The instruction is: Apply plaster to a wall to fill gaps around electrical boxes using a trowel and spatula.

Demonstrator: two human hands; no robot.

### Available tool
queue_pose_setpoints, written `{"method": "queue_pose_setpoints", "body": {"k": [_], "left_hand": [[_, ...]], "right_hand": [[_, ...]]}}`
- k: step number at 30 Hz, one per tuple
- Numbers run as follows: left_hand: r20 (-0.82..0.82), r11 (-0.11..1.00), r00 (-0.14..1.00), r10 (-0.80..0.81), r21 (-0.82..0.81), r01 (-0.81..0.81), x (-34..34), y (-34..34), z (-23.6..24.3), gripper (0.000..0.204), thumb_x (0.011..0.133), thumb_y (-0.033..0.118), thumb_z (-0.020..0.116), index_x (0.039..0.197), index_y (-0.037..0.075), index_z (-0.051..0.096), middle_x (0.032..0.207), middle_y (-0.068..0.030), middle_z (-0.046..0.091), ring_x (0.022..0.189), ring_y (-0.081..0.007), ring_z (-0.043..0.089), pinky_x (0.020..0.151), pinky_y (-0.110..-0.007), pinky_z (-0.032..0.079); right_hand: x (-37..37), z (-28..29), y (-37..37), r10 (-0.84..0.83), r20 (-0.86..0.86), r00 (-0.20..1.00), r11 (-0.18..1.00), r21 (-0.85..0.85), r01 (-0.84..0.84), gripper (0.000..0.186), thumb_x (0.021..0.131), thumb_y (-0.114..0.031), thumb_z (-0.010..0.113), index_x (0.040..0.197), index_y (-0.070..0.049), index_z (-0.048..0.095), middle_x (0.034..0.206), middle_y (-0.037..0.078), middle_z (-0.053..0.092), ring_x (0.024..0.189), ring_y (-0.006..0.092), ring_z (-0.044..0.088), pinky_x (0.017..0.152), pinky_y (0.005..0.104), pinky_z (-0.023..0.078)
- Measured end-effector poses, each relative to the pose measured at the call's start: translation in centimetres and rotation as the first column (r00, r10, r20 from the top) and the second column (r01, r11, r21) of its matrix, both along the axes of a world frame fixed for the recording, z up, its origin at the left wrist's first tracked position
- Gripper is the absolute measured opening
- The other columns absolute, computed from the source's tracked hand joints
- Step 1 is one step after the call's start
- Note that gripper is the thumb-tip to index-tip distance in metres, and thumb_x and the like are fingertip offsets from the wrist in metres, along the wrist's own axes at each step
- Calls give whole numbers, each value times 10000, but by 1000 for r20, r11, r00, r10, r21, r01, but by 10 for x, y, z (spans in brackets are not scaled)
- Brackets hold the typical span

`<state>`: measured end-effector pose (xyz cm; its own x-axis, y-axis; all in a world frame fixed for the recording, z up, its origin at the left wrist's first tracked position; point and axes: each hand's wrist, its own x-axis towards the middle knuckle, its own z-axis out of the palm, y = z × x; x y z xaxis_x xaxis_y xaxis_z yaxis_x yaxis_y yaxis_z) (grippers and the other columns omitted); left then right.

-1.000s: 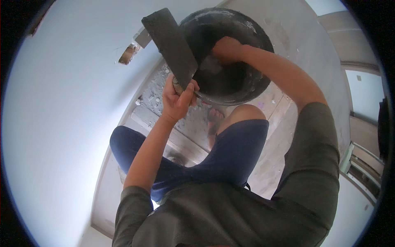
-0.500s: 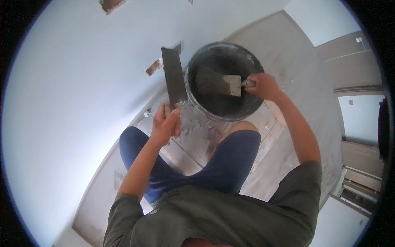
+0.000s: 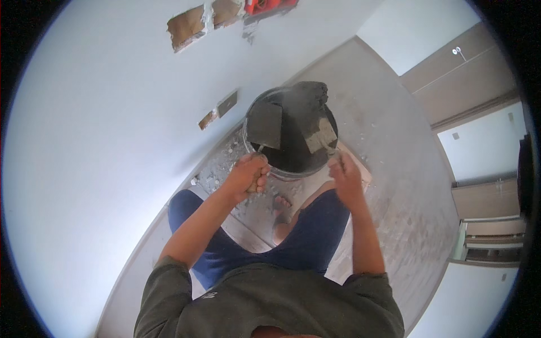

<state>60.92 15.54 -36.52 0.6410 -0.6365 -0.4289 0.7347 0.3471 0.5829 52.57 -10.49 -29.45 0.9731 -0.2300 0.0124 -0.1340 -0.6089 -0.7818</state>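
My left hand [image 3: 249, 174] is wrapped round the handle of a rectangular trowel [image 3: 264, 127], whose mortar-coated blade lies over the left side of the black bucket [image 3: 287, 174]. My right hand [image 3: 346, 176] grips the handle of a second trowel [image 3: 320, 135]. Its pale blade shows near the handle, and a heap of dark wet mortar [image 3: 309, 96] covers its far part, over the bucket's back right. The bucket stands on the floor just beyond my bent knees and bare foot [image 3: 282, 205].
The white wall [image 3: 96, 141] at the left has cut openings [image 3: 186, 28], a red box [image 3: 265, 5], a lower hole [image 3: 207, 119] and a grey square box [image 3: 227, 104]. Mortar crumbs [image 3: 228, 160] lie along its foot. The floor [image 3: 394, 197] stretches right to wooden doorway trim [image 3: 484, 200].
My right hand has brought its trowel up from inside the bucket, now heaped with mortar. The left trowel has turned and moved over the bucket. The view has shifted, showing more wall above.
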Motion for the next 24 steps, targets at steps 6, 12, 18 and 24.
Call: {"method": "queue_pose_setpoints", "body": {"k": [6, 12, 18, 24], "left_hand": [[38, 997, 997, -62, -54, 64, 4, -28, 54, 115, 923, 171, 566, 880, 106, 482, 757, -23, 521, 543, -122, 503, 454, -295, 430], [26, 987, 994, -104, -123, 106, 14, -43, 62, 117, 919, 156, 563, 861, 94, 483, 750, -26, 521, 558, -123, 506, 465, -290, 434], [67, 988, 993, -96, -114, 103, 19, -53, 77, 185, 939, 220, 577, 835, 94, 489, 744, -7, 518, 533, -90, 479, 446, -268, 408], [188, 976, 977, -101, -170, 134, 30, -45, 81, 171, 945, 220, 578, 852, 116, 480, 746, 1, 502, 531, -82, 472, 429, -247, 390]], "right_hand": [[8, -45, 71, -230, 433, 871, 875, -299, 380, 348, 938, -246, 591, 1185, -7, 534, 1038, 203, 607, 943, 385, 612, 812, 442, 485], [30, -72, 99, -360, 375, 854, 896, -116, 429, 338, 895, -169, 625, 1169, -21, 495, 1044, 173, 563, 927, 375, 611, 784, 439, 491], [47, -88, 95, -343, 424, 838, 911, -66, 407, 344, 812, -58, 620, 1134, -32, 501, 1039, 143, 567, 896, 332, 613, 754, 397, 491], [43, -87, 94, -275, 496, 823, 881, -212, 423, 315, 878, -140, 650, 1108, -21, 471, 1128, 185, 514, 927, 420, 589, 707, 462, 502]]}}
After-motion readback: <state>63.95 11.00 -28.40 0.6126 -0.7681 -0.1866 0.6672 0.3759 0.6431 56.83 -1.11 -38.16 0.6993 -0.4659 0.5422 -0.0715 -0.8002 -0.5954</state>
